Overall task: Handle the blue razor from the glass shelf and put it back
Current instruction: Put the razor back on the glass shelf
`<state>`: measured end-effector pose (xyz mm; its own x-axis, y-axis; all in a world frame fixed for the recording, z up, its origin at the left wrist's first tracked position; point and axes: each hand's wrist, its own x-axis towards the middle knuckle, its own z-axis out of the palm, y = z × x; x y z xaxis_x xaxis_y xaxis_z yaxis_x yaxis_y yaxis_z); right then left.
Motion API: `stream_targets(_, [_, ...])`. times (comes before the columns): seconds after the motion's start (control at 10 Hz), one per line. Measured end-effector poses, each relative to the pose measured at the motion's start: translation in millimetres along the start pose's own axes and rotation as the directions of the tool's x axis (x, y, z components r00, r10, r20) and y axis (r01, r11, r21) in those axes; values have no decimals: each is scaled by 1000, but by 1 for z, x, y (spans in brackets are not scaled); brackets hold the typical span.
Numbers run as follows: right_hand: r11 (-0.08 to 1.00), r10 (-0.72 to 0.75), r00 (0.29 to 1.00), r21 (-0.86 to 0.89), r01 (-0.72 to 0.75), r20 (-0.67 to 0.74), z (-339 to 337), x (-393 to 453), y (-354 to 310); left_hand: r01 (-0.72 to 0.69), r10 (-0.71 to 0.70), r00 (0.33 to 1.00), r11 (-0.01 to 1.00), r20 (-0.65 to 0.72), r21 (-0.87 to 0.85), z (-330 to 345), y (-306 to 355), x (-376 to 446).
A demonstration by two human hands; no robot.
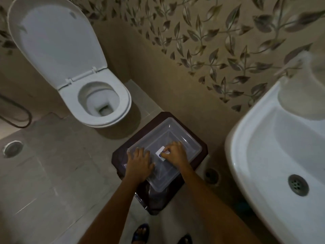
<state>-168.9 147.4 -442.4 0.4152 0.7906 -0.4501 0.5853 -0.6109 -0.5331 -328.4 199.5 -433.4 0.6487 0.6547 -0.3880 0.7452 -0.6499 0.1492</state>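
Note:
A clear plastic tray [186, 143] lies upside down on a dark brown stool [198, 138] between the toilet and the basin. My right hand [175, 153] rests on the tray's top with its fingertips pinched on a small white and blue item, the blue razor [160, 152]. Only a white end and a bit of blue show, and the rest is hidden under my fingers. My left hand [139, 162] lies flat on the tray's left side with its fingers spread, holding nothing. I cannot clearly make out the glass shelf.
A white toilet [98, 95] with its lid up stands at the back left. A white basin [281, 147] fills the right side, close to the stool. A floor drain [12, 148] sits at the left. My sandalled feet [140, 233] are below the stool.

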Motion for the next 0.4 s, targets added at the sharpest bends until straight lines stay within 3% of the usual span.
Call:
stream_targets(0.2, [993,-80,992,-90,71,-98,26,19,19,-42,42,998,999,-45,0,29,-4,12])
stream_targets(0.4, [986,-124,987,-128,110,-103,28,14,20,-47,46,998,999,-46,-16,31,1,9])
